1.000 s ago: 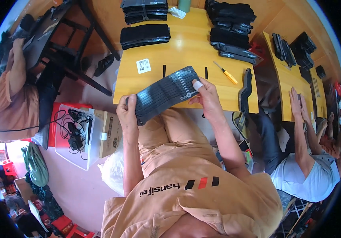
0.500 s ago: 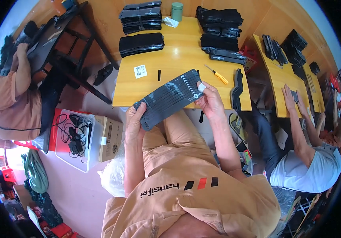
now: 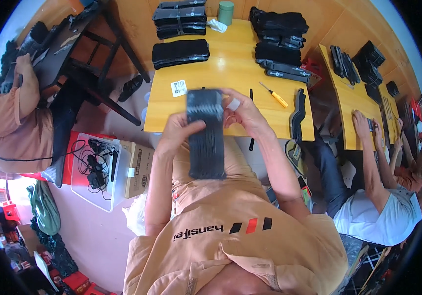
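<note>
Left grip [image 3: 174,132] is pinching the stack [image 3: 207,150], pointing twelve to six, from nine o'clock; right grip [image 3: 246,114] is sitting at two, its pinch unclear

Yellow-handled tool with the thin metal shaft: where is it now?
In the head view, the yellow-handled tool lies right of centre on the yellow table, between a thin black strip and the wavy black bundle.

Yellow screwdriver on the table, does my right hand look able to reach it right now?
Likely yes: nothing stands between the right hand and the yellow screwdriver on the table, though that hand is at the black bundle in the left hand.
</note>
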{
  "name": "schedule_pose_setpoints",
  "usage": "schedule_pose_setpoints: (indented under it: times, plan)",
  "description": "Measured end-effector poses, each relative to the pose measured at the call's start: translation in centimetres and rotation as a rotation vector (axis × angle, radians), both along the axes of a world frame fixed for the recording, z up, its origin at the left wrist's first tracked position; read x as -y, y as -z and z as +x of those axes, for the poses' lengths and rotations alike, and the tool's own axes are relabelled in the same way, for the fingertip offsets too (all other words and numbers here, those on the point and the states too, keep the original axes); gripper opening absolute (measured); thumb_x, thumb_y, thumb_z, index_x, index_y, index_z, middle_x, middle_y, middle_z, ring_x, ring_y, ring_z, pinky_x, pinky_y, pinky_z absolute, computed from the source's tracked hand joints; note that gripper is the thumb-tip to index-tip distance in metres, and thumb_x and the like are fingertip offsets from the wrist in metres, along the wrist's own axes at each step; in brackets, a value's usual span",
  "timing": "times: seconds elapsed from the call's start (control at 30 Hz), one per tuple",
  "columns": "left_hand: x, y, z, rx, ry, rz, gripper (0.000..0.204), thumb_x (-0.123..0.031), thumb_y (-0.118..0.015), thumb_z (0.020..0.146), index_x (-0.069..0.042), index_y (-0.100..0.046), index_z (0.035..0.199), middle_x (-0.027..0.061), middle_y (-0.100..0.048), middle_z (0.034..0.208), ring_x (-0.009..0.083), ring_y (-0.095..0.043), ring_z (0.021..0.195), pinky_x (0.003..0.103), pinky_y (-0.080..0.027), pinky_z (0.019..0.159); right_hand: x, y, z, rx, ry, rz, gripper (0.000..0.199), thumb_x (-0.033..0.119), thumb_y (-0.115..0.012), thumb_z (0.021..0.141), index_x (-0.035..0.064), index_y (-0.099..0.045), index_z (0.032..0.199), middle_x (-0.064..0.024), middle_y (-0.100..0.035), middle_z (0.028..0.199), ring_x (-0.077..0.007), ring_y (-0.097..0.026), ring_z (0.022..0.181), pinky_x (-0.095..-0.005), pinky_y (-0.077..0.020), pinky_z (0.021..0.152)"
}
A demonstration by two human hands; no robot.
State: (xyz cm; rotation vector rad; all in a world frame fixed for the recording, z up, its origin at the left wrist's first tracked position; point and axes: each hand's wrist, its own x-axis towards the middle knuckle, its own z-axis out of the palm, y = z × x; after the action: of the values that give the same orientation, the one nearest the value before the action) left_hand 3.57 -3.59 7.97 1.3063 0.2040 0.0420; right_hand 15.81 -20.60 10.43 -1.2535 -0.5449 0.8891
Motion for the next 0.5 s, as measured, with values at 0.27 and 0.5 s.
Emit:
schedule_pose_setpoints:
  times: [0.27, 0.5]
  plan:
    - [-2.2, 1.8, 4.1, 0.092, -0.639, -0.276, 0.007, -0.008, -0.062, 0.08, -0.008, -0.061, 0.088, -0.0041, -0.061, 0.074, -0.0005, -0.048, 0.054, 0.014, -0.029, 0.042, 0.3, 4.0, -2.0, -0.253, 0.039, -0.118, 0.044, 0.031, -0.056, 0.084, 0.0083, -0.044, 0.121, -0.0074, -0.059, 0.096, -0.0126, -0.06, 0.074, -0.0245, -0.0509, 0.059]
    - [-5.1, 2.7, 5.8, 0.145, -0.6, -0.493, 0.013, -0.013, -0.059, 0.083, -0.007, -0.058, 0.095, 0.0011, -0.063, 0.088, 0.0072, -0.06, 0.072, 0.019, -0.049, 0.06, -2.8, 4.2, 0.9, -0.227, 0.451, -0.093, 0.015, 0.017, -0.055, 0.085, 0.0034, -0.06, 0.089, -0.0005, -0.06, 0.069, -0.0053, -0.055, 0.055, -0.0186, -0.0452, 0.045]
